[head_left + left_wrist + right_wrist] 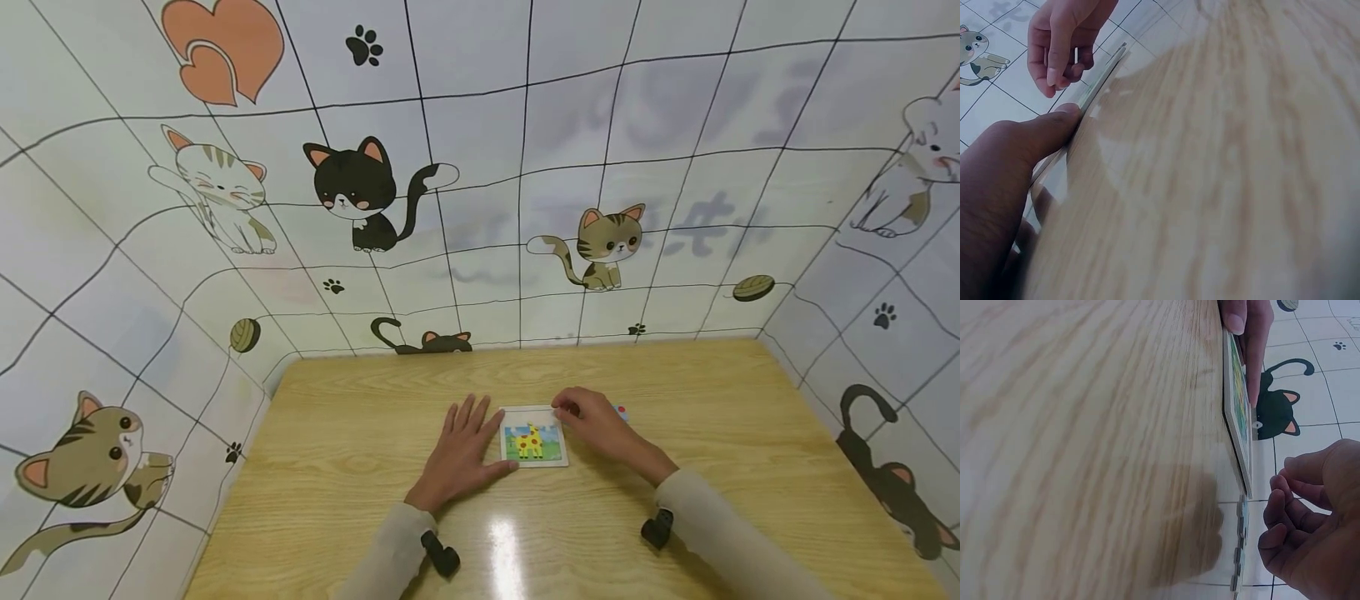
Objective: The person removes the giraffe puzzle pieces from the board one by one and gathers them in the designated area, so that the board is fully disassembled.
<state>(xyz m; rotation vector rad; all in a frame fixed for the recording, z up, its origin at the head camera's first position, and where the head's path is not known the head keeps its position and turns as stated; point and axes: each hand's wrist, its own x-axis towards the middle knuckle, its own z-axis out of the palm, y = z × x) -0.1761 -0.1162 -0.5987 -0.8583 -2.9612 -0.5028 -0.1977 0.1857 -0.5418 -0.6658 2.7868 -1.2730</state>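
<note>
A small framed jigsaw puzzle (532, 446) with a yellow giraffe on a blue and green scene lies flat on the wooden table. The band above the giraffe picture is pale. My left hand (468, 442) rests along the frame's left side, fingers spread and straight, thumb at the lower left corner. At the upper right corner my right hand (592, 421) hovers with curled fingers. In the right wrist view its thumb and index fingertips (1280, 481) come together, and nothing shows between them. Thin loose pieces (1239, 550) lie beside the frame, partly hidden by the right hand in the head view.
The wooden table (360, 467) meets a wall (487, 208) covered in a grid and cartoon cats at the back and sides. Red and blue bits of a puzzle piece (621, 412) peek out beyond the right hand. A small black camera sits on each wrist.
</note>
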